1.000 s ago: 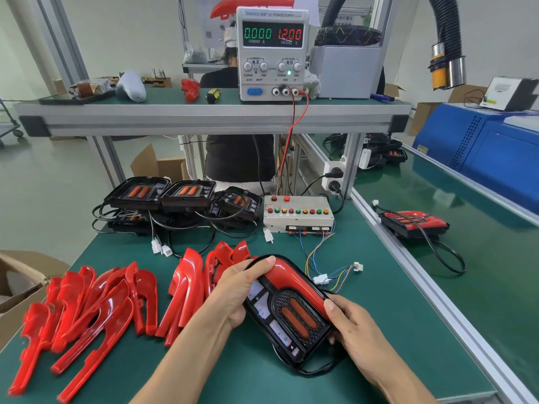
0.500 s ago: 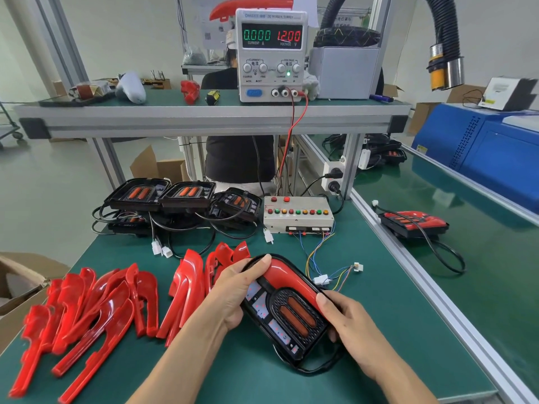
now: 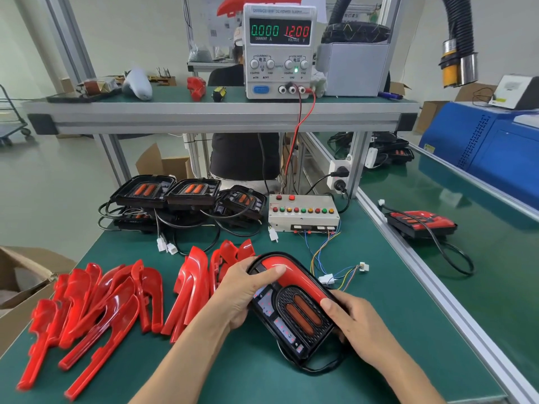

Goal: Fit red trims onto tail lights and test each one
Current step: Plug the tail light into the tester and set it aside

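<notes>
I hold one tail light [image 3: 294, 313] in both hands, left hand [image 3: 243, 293] and right hand [image 3: 354, 322], pressing its red trim [image 3: 294, 277]. Testing is not done; many trims [image 3: 96, 304] and lights [image 3: 191, 192] remain.

Upper shelf [image 3: 221, 112]: I see a DC power supply [image 3: 279, 51], display reading 0.000 A and 12.00 V, green indicator lit. A red lead [image 3: 300, 132] and a black one run down from its terminals toward the tabletop [image 3: 233, 371], green-matted. Grey box [image 3: 354, 70] sits just right of the supply, touching or nearly so; I cannot tell which. Black corrugated hose [image 3: 462, 27] hangs at upper right, ending in a yellow-and-metal nozzle. Blue machine cabinet [image 3: 481, 147] stands far right, a small white device [image 3: 516, 91] on top. Cardboard box [image 3: 20, 287] at the left edge, flaps open. Another person, dark top, sits behind the bench frame.
</notes>
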### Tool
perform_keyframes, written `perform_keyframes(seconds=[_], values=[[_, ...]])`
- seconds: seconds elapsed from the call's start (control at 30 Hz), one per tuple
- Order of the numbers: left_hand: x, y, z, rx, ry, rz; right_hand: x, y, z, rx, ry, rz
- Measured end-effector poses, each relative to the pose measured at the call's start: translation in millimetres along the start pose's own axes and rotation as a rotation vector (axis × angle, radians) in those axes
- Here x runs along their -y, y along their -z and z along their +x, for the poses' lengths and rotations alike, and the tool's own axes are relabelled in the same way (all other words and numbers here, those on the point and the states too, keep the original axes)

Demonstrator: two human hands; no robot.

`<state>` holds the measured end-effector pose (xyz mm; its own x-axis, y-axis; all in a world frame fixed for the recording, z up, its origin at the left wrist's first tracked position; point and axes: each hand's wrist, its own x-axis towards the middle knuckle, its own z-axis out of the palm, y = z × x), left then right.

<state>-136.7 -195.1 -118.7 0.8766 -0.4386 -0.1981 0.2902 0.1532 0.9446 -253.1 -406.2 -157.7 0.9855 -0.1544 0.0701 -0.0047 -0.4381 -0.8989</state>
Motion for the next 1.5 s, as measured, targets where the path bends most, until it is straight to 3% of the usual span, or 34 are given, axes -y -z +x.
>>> perform_keyframes(seconds=[1.17,1.5], values=[[14.4,1.5,9.7,-0.061,-0.109,0.158,0.5,-6.9,-2.8,-0.049,-0.038,0.093],[11.1,4.9,11.2,0.007,-0.078,0.158,6.9,4.2,9.0,0.161,-0.071,-0.045]])
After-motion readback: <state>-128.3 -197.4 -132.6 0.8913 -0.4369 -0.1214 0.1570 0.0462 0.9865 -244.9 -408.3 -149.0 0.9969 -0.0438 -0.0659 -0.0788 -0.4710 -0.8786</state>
